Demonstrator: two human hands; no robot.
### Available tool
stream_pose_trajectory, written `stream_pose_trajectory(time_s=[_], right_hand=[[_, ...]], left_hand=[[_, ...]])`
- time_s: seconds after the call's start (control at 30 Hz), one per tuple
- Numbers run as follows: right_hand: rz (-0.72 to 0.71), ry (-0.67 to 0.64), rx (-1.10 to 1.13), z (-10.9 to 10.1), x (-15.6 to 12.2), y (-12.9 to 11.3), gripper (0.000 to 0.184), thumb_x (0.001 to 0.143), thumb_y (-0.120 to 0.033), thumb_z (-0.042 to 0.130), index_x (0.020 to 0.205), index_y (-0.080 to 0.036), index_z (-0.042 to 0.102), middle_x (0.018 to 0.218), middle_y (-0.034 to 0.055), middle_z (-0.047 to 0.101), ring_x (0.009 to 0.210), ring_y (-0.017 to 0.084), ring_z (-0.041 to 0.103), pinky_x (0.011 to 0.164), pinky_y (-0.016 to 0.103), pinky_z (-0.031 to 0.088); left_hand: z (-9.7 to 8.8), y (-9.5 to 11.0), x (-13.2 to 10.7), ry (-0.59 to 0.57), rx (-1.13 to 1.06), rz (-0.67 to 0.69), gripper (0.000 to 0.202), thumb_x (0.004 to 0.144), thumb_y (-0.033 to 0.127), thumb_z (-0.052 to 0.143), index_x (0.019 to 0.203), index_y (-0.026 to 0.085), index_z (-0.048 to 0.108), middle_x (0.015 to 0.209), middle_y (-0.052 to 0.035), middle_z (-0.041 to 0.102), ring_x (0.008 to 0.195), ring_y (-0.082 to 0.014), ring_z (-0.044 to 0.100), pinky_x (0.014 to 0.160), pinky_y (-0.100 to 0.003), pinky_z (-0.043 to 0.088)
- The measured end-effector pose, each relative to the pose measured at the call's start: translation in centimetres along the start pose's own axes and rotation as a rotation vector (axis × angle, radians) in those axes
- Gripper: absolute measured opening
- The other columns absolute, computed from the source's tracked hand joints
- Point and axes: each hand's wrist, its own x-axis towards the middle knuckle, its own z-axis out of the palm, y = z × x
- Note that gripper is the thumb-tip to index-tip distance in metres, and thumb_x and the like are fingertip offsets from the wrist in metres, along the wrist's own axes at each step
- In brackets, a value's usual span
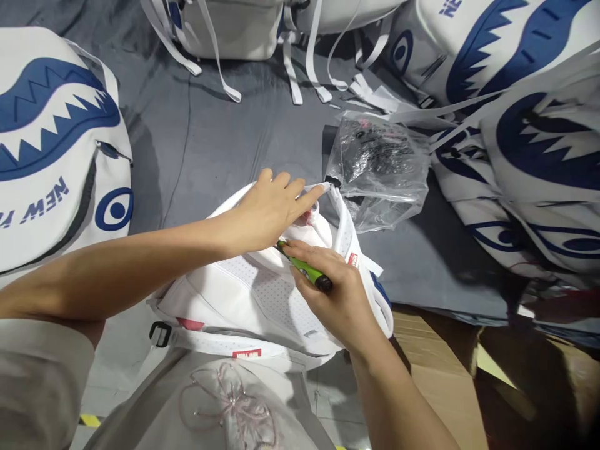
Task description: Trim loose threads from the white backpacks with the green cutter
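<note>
The right hand's (335,290) fingers were closed around a green tool (312,273) with a black end, which slanted away from them toward the left hand (267,212). The left hand's fingers were bent at the far edge of a white backpack (225,306), one digit stretched rightward along it; whether they gripped the fabric could not be told. The backpack lay beneath both hands' fingers. Just beside that outstretched fingertip was a black buckle (332,182), and beyond it a clear plastic bag (389,162) rested on grey cloth (244,137). Well left of the fingers lay a shark-mouthed backpack (51,125).
</note>
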Motion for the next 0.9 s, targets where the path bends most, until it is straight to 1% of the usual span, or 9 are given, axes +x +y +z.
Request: stream_pose_trajectory(time_s=[0.1, 0.3, 0.43, 0.53, 0.67, 0.8, 0.9], right_hand=[[0.033, 0.006, -0.007, -0.09, -0.09, 0.07, 0.034, 0.087, -0.01, 0.058, 0.114, -0.026, 0.07, 0.119, 0.0037, 0.076, 0.116, 0.024, 0.069, 0.099, 0.047, 0.049], [0.025, -0.001, -0.067, -0.3, 0.01, -0.26, 0.033, 0.086, -0.01, 0.058, 0.112, -0.026, 0.071, 0.117, 0.0037, 0.076, 0.111, 0.025, 0.071, 0.095, 0.047, 0.05], [0.012, -0.016, -0.039, -0.34, 0.1, -0.26, 0.034, 0.087, -0.009, 0.057, 0.113, -0.026, 0.07, 0.12, 0.004, 0.075, 0.114, 0.025, 0.07, 0.096, 0.046, 0.051], [0.025, -0.015, -0.081, -0.36, 0.05, -0.23, 0.033, 0.088, -0.011, 0.057, 0.112, -0.027, 0.07, 0.12, 0.0048, 0.075, 0.113, 0.026, 0.07, 0.095, 0.049, 0.051], [-0.003, -0.01, -0.054, -0.33, -0.03, -0.23, 0.033, 0.088, -0.01, 0.057, 0.113, -0.027, 0.069, 0.12, 0.0048, 0.075, 0.112, 0.025, 0.071, 0.094, 0.047, 0.052], [-0.005, 0.012, -0.106, -0.09, -0.04, -0.2, 0.03, 0.089, -0.011, 0.056, 0.111, -0.026, 0.07, 0.118, 0.0052, 0.076, 0.111, 0.026, 0.071, 0.093, 0.047, 0.051], [-0.034, 0.005, -0.058, 0.02, 0.05, -0.03, 0.031, 0.088, -0.009, 0.056, 0.112, -0.025, 0.069, 0.119, 0.0051, 0.075, 0.112, 0.025, 0.071, 0.092, 0.046, 0.051]], left_hand=[[0.01, 0.01, 0.03, 0.004, 0.0, -0.002, 0.075, 0.09, 0.021, 0.054, 0.157, 0.017, 0.02, 0.14, -0.0151, 0.052, 0.112, -0.0314, 0.05, 0.087, -0.039, 0.032], [0.05, 0.07, 0.03, 0.005, 0.02, -0.004, 0.076, 0.089, 0.02, 0.053, 0.158, 0.017, 0.019, 0.141, -0.015, 0.052, 0.111, -0.0315, 0.05, 0.086, -0.039, 0.032], [0.05, 0.08, -0.01, 0.006, 0.023, -0.007, 0.078, 0.088, 0.021, 0.054, 0.158, 0.017, 0.019, 0.14, -0.0147, 0.053, 0.109, -0.0318, 0.051, 0.085, -0.04, 0.033], [0.02, 0.08, -0.02, -0.008, 0.002, -0.018, 0.079, 0.088, 0.021, 0.053, 0.158, 0.018, 0.017, 0.141, -0.0142, 0.052, 0.112, -0.0321, 0.05, 0.087, -0.041, 0.034], [0.07, 0.12, 0.04, -0.028, -0.013, -0.026, 0.079, 0.089, 0.023, 0.053, 0.159, 0.019, 0.016, 0.143, -0.0137, 0.051, 0.114, -0.0322, 0.049, 0.089, -0.042, 0.033], [0.19, 0.15, 0.1, -0.011, -0.007, -0.03, 0.08, 0.088, 0.022, 0.055, 0.158, 0.018, 0.018, 0.142, -0.0146, 0.051, 0.114, -0.0318, 0.05, 0.089, -0.041, 0.033], [0.2, 0.14, 0.09, -0.008, 0.007, -0.027, 0.08, 0.087, 0.022, 0.057, 0.158, 0.018, 0.02, 0.141, -0.0144, 0.052, 0.111, -0.031, 0.051, 0.087, -0.041, 0.034]])
